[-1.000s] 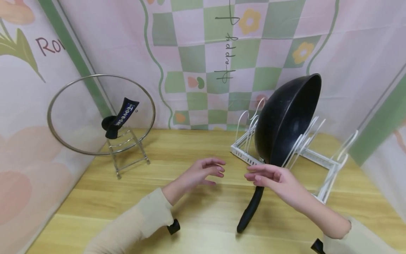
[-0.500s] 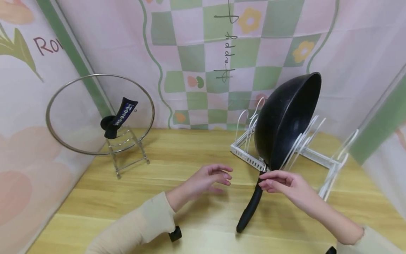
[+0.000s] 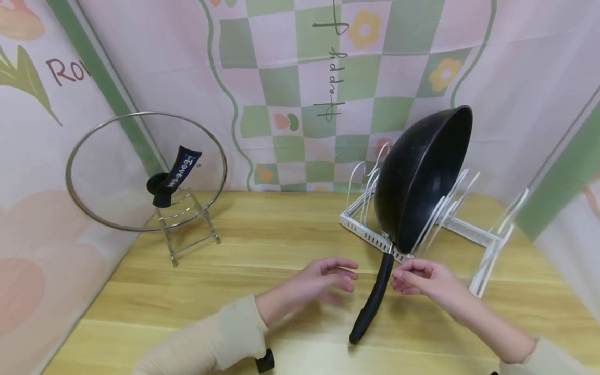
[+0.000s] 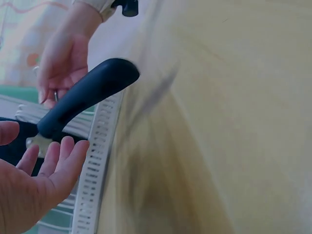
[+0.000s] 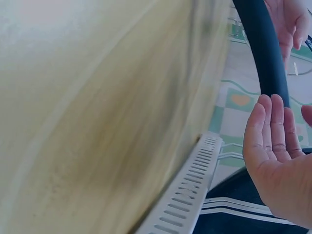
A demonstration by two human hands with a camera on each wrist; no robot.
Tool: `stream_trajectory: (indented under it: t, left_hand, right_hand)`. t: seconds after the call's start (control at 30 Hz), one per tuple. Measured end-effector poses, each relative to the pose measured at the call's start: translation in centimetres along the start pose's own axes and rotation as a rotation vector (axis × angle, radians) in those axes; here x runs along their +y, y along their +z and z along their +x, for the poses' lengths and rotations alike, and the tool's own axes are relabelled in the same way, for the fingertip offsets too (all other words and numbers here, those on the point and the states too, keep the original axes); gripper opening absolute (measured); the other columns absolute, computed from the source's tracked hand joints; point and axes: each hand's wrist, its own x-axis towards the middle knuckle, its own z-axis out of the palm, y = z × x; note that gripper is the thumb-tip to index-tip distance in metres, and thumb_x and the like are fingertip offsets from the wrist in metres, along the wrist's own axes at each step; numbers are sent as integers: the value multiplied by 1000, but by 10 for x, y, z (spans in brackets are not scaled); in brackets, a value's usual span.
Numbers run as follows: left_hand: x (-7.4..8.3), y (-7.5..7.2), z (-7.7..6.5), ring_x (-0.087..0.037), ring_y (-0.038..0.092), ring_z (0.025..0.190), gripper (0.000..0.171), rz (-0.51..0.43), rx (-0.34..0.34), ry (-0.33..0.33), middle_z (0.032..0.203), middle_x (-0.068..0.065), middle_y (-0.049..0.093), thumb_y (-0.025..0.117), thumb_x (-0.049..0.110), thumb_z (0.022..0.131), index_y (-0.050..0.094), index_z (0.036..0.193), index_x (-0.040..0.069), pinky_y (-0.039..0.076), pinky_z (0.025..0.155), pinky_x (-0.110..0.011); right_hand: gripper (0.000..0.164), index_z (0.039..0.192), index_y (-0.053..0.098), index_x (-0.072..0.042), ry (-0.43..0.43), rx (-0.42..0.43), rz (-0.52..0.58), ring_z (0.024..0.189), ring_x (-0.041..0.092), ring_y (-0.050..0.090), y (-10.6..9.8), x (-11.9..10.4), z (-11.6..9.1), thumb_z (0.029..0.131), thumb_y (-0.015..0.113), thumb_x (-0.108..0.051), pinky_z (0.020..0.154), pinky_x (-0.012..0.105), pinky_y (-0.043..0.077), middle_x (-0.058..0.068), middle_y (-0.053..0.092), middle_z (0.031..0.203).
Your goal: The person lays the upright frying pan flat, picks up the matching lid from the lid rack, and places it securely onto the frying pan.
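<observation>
I see a wood-grain tabletop [image 3: 136, 297], softly lit; a back wall [image 3: 276, 83] printed with green checks; a floral left wall [image 3: 28, 151].

The table [image 3: 262, 224] was pale, grained wood. A white rack [image 3: 363, 232] stood on its right, a metal stand [image 3: 207, 220] on its left.

Counting hands, 1 left hand [image 3: 319, 284] and 1 right hand [image 3: 431, 284] make 2. Sleeves [image 3: 239, 330] also number 2. There is 1 pan [image 3: 414, 177], which has 1 handle [image 3: 373, 302], and 1 lid [image 3: 114, 172], which has 1 grip [image 3: 174, 179]. 1 white rack [image 3: 364, 232] and 1 metal rack [image 3: 204, 216] make 2 racks. There is 1 table [image 3: 276, 224]. The back cloth [image 3: 307, 86] shows 2 whole yellow flowers [image 3: 445, 74].
</observation>
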Motion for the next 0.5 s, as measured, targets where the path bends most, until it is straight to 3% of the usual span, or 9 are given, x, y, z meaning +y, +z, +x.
stream_trajectory:
  t: [0.2,0.5]
  left_hand:
    - [-8,10,-3,-26,65,110,46,0,1,-32,136,-18,61,59,5,98,51,144,3,57,90,-52]
    - [-16,21,-5,-30,66,108,46,-11,-34,-135,123,-12,67,59,15,100,50,144,6,56,88,-59]
  right_hand:
    - [16,105,60,8,109,-16,-6,84,19,72,5,4,2,100,65,-7,77,34,62,14,73,94]
    - [44,126,44,19,227,-121,84,95,23,71,8,9,9,107,56,-19,86,36,60,12,71,104]
